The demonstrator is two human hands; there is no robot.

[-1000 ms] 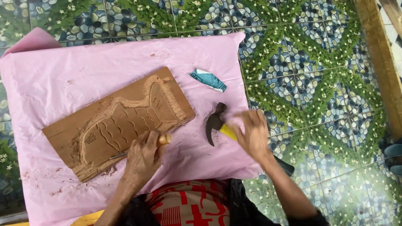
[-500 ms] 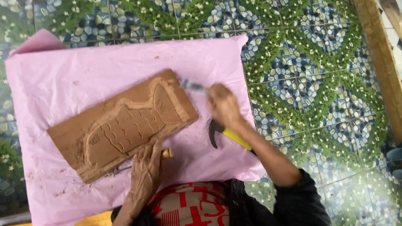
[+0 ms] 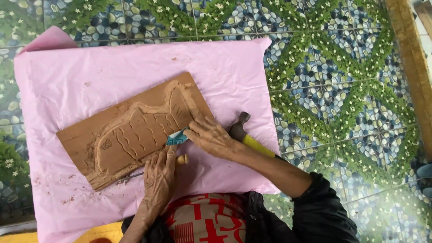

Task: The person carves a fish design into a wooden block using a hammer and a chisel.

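A pink sheet (image 3: 90, 81) covers the tiled floor (image 3: 342, 81), with a carved wooden board (image 3: 130, 130) on it. The left hand (image 3: 158, 177) lies flat, fingers together, on the board's edge. The right hand (image 3: 210, 137) pinches a teal scrap (image 3: 176, 137) against the board; a hammer (image 3: 245, 135) lies just beside it.

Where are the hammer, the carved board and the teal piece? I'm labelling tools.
hammer (image 3: 239, 127): head view, on its dark metal head.
carved board (image 3: 130, 130): head view, on the fish's body.
teal piece (image 3: 176, 137): head view, on its visible middle.
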